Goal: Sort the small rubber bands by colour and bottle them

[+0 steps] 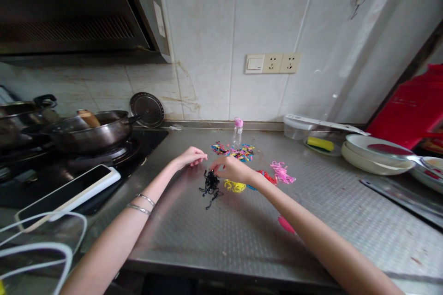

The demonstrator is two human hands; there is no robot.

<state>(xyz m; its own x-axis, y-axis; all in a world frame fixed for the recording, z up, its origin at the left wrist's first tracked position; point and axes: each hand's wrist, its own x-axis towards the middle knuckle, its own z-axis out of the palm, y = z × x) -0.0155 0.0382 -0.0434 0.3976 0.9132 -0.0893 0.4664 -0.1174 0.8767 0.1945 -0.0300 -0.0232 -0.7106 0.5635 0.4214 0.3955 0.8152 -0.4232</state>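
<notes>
We face a pale tiled wall (204,23) above a metal counter (187,235), with a dark range hood (69,0) at upper left.

We note our left hand (189,157) left of centre, fingers (198,151) curled; our right hand (233,168) just below centre, fingers (215,164) downturned; both arms (116,239) extended.

1. One left hand (191,156) and one right hand (231,167): two.
2. One black heap (211,183), one yellow heap (234,186), one blue heap (251,187), one red heap (268,177), one pink heap (283,173): five single-colour heaps, their strands too tangled to count.
3. One mixed-colour heap (238,153).
4. One pink-topped bottle (237,134).
5. Two bracelets (138,209).
6. One switch (255,64), two sockets (272,63).
7. One yellow sponge (320,144).
8. One wall hook (358,3).
9. One round dark disc (147,109).
</notes>
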